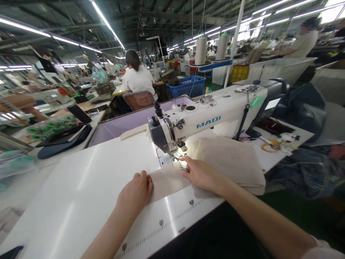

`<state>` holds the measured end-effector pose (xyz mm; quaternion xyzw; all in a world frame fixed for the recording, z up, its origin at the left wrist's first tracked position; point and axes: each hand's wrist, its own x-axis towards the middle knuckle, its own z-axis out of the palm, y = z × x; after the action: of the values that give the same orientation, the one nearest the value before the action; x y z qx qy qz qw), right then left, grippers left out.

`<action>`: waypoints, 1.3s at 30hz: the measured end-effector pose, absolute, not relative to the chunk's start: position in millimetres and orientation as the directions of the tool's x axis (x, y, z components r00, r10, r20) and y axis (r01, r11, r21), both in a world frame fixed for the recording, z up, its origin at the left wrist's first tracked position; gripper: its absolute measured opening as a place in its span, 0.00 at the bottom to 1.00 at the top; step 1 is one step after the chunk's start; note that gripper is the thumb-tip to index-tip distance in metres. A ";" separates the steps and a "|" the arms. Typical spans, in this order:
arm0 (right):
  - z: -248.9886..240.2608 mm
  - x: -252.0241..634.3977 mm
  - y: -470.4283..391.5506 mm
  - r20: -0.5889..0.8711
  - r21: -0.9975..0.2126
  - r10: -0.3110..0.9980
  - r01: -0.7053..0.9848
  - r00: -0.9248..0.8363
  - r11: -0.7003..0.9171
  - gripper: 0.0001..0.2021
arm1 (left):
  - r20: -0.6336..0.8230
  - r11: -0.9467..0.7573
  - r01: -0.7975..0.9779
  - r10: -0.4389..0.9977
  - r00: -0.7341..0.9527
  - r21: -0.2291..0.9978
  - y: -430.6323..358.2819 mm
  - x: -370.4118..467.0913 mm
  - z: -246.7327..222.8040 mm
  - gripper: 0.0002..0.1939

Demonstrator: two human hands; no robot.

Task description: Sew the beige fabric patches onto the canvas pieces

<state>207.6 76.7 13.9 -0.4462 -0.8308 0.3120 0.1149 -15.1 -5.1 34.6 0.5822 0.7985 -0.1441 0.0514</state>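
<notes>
A strip of beige cloth (168,181) is laid flat on the white worktop (88,180), just in front of the needle of a white sewing machine (205,117). The near end of the strip is pressed down by the left hand (136,192), whose grip is curled shut over the cloth's edge. The far end — right at the presser foot — is held by the right hand (201,174), fingers flattened on the cloth and closed about a small metal tool (185,169); what kind cannot be told. A stack of folded beige fabric (231,162) lies beside the right hand, under the machine's arm. Two large thread cones (201,50) stand behind, and a seated person in a white shirt (138,79) is seen from the back — well apart.
</notes>
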 end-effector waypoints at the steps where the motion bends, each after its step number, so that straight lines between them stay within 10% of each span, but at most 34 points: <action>1: 15.1 207.3 76.3 -0.087 -0.604 0.809 0.677 -0.581 0.421 0.24 | -0.247 0.281 0.945 0.916 -0.317 -0.168 -5.3 -15.0 34.9 0.16; 15: 6.9 211.8 58.5 0.075 -0.291 0.665 0.621 -0.743 0.727 0.14 | -0.252 0.280 0.938 0.911 -0.327 -0.206 -8.3 -12.5 41.1 0.14; 19: 0.6 216.9 54.1 0.029 -0.208 0.554 0.537 -0.832 0.818 0.12 | -0.096 -0.035 0.990 0.995 0.022 -0.139 -5.7 13.7 30.6 0.15; 23: -3.1 216.2 54.4 0.053 -0.221 0.575 0.552 -0.816 0.804 0.14 | 0.119 -0.361 0.930 0.922 0.368 -0.074 1.5 34.8 1.9 0.20; 39: 1.6 201.8 62.1 0.086 -0.311 0.617 0.567 -0.782 0.762 0.10 | 0.163 -0.291 0.955 0.946 0.278 0.061 21.1 14.7 -6.7 0.21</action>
<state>201.8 62.1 1.6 -0.3169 -0.9342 0.1356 0.0918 14.7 21.1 -6.7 0.7991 0.5948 0.0841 -0.0243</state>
